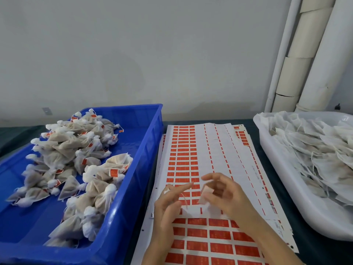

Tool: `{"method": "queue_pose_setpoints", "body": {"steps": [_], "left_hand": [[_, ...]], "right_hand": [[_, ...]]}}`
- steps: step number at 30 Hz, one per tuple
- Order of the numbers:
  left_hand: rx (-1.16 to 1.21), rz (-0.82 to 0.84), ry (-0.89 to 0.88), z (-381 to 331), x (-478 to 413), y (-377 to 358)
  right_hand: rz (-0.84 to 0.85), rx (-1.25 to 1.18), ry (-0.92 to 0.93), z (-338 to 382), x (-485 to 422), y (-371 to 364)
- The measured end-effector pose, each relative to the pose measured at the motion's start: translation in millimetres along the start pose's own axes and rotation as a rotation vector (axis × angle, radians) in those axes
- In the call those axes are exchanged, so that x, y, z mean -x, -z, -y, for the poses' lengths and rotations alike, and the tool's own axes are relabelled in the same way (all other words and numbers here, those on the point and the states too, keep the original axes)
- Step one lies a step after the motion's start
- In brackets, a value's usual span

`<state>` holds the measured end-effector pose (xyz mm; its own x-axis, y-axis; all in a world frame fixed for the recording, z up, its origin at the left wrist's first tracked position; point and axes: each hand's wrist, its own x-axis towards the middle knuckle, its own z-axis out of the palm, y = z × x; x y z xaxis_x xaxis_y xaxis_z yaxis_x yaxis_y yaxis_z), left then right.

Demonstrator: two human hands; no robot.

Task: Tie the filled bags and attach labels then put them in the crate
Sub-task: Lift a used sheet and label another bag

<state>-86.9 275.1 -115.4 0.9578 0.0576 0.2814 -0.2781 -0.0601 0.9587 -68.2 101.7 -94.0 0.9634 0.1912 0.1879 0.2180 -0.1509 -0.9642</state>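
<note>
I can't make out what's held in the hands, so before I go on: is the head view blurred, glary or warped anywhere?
Head view: motion blur smears the left hand, the right hand and the pale piece the right pinches; print on the label sheets is unreadable; light soft, mild sheen on the blue crate rim; wide-angle lens tilts the pipes.

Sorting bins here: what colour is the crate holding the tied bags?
The crate is blue, head view.

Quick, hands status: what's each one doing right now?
Left hand: index finger out, thin string beside it; grip cannot be told.
Right hand: fingers pinch a small pale label.
</note>
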Motion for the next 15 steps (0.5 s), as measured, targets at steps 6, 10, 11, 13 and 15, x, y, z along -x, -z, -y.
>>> {"method": "queue_pose_setpoints", "body": {"steps": [6,10,11,13,15], "left_hand": [[0.061,0.046,-0.001,3,-1,-1],[0.017,0.020,0.014,1,0,-3],[-0.010,-0.003,0.032,1,0,-3],[-0.044,-0.033,0.070,2,1,-5],[-0.109,-0.028,0.067,3,0,-6]], "right_hand": [[0.258,-0.053,-0.071,1,1,-11],[0.302,-0.003,-0.161,-4,2,-16],[0.252,-0.002,-0.185,-5,3,-14],[0.190,-0.044,-0.166,-6,2,-8],[0.185,-0.182,-0.111,-5,1,-3]]}}
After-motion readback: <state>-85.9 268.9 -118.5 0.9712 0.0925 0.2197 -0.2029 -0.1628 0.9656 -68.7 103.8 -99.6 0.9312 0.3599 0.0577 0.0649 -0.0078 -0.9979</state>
